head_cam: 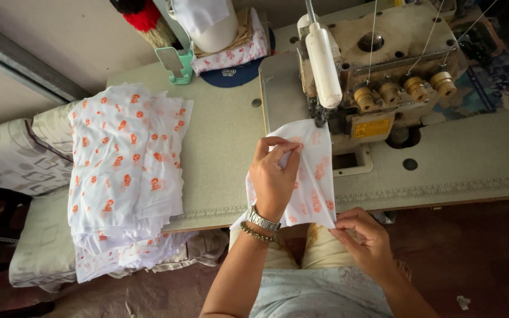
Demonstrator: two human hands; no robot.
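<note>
At front edge of grey-green bench: left hand pinches upper fold of white orange-printed fabric piece, right hand pinches lower corner, keeping edge taut toward worn beige overlock sewing machine. Stack of matching printed fabric lies left, within reach.

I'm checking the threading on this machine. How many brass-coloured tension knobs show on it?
4: a row along the sewing machine front, at and. Others may be hidden.
</note>
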